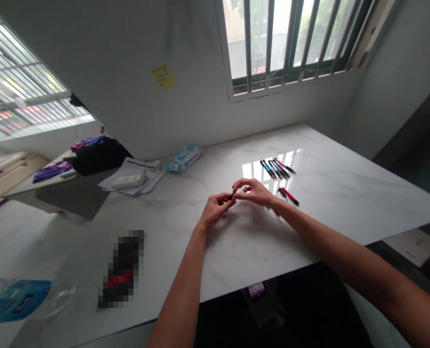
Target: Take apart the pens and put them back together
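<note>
Both my hands meet over the middle of the white marble table. My left hand pinches one end of a dark pen. My right hand is closed on the pen's other end. A row of several pens with teal, red and dark barrels lies just beyond my right hand. A red pen and a thin pen part lie beside my right wrist.
A wet-wipes pack and papers with a white object sit at the back left. A blurred dark bottle lies near the front left, with a blue packet past it. Barred window above.
</note>
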Demonstrator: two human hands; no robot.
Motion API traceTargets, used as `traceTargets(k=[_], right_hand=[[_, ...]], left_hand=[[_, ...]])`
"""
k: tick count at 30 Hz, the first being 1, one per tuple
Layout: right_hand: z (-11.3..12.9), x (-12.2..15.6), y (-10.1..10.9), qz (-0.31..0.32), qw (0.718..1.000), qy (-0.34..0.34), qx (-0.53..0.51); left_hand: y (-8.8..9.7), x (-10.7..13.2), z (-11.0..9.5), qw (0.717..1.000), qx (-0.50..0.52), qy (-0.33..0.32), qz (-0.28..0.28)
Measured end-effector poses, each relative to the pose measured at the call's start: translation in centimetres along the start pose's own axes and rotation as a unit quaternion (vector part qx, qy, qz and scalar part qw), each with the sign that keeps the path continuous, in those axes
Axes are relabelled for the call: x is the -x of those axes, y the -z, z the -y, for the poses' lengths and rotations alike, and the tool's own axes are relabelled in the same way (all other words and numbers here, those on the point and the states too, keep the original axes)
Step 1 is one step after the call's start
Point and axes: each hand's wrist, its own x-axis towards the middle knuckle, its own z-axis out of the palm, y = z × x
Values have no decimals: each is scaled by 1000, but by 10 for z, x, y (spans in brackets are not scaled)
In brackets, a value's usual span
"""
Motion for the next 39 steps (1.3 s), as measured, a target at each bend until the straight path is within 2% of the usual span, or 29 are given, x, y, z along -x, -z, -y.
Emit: traceTargets(k=[3, 7, 9, 11, 14, 19, 29, 39], right_hand=[[3, -4, 8, -30, 995, -12, -92], [0, -9, 21, -109, 976, -32, -186], [-2, -10, 27, -135, 978, -34, -156], [-3, -9, 31, -146, 987, -13, -65], [-4, -6, 34, -134, 988, 41, 68], [-7, -4, 34, -91, 985, 68, 128], [-9, -3, 30, -60, 987, 75, 129], [-11, 1, 17, -4, 986, 87, 141]], left_hand=[[0, -4, 4, 999, 11, -11, -36], [3, -7, 7, 994, -15, -42, -105], [5, -7, 7, 985, -66, -64, -149], [7, -6, 5, 974, -109, -78, -182], [10, -4, 2, 967, -130, -84, -201], [9, -3, 2, 967, -126, -95, -200], [7, -3, 3, 968, -145, -104, -179], [1, -1, 3, 957, -204, -162, -131]])
